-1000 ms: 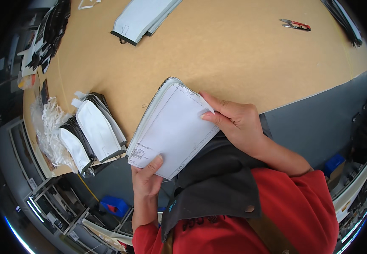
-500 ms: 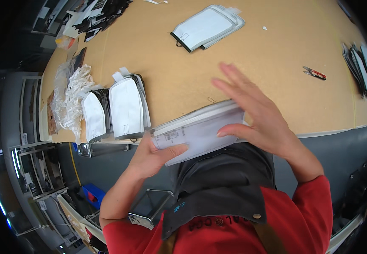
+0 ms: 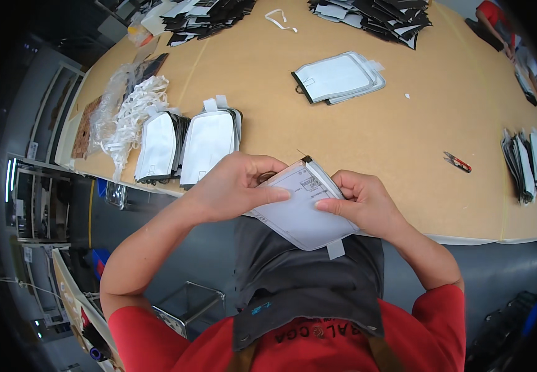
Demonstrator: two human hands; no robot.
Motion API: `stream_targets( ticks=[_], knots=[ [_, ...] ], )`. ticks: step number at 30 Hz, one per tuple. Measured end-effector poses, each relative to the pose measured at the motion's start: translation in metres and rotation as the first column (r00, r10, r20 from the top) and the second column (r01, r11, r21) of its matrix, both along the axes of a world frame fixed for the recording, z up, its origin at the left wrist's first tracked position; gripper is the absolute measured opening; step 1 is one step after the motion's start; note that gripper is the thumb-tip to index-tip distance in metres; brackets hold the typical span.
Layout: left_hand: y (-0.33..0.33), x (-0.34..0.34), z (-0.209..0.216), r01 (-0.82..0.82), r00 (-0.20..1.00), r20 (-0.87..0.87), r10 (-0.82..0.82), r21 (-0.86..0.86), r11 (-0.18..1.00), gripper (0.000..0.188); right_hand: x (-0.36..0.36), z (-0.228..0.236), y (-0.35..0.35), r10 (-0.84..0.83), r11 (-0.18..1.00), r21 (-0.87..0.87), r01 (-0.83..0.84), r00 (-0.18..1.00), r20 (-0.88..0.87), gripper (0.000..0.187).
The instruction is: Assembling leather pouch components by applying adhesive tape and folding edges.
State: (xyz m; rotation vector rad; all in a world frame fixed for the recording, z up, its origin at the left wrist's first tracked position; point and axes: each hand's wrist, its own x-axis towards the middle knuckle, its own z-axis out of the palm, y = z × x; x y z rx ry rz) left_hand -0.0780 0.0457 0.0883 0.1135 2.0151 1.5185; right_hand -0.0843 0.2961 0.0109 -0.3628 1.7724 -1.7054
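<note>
A white sewn panel (image 3: 318,217) with printed lines, a dark band at its upper corner and a pale tab at its lower end is tilted in front of my apron. Along its upper right edge, layers show. My left hand (image 3: 234,186) grips the upper left side, thumb on the printed face and fingers behind a brown edge. On the right side my right hand (image 3: 368,203) pinches it, thumb in front and fingers curled behind. Left of my hands, two stacks of similar white panels, a narrower one (image 3: 157,146) and a wider one (image 3: 209,141), lie near the table edge.
White panels (image 3: 337,74) lie ahead on the brown table (image 3: 256,68). Red-handled thread snips (image 3: 457,162) and a bundle of panels (image 3: 524,166) are to the right. White strips (image 3: 135,115) lie left; dark heaps (image 3: 380,18) are far. Another person (image 3: 498,22) is at far right.
My right hand, open and off the panel before, now grips its right side. The panel has turned, its dark-banded end now up. The view has shifted, showing more of the far table.
</note>
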Motion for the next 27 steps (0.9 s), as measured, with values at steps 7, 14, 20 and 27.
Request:
stream_targets(
  ticks=[7, 14, 20, 27],
  knots=[
    [0.012, 0.004, 0.013, 0.093, 0.974, -0.179, -0.14, -0.248, 0.964, 0.026, 0.002, 0.002, -0.002, 0.075, 0.984, -0.167, -0.069, 0.997, 0.029, 0.044],
    [0.017, 0.007, 0.005, 0.125, 0.895, -0.364, -0.257, -0.349, 0.929, 0.03, -0.005, 0.008, -0.012, 0.118, 0.975, -0.175, -0.134, 0.988, -0.103, 0.061],
    [0.019, 0.002, 0.002, 0.145, 0.875, -0.378, -0.304, -0.394, 0.907, 0.027, -0.004, -0.003, -0.018, 0.151, 0.986, -0.073, -0.15, 0.989, 0.004, 0.046],
    [0.016, -0.023, 0.002, -0.01, 0.816, -0.552, -0.168, -0.305, 0.952, 0.049, -0.007, -0.011, -0.018, -0.042, 0.988, -0.146, 0.052, 0.996, 0.073, 0.036]
  ],
)
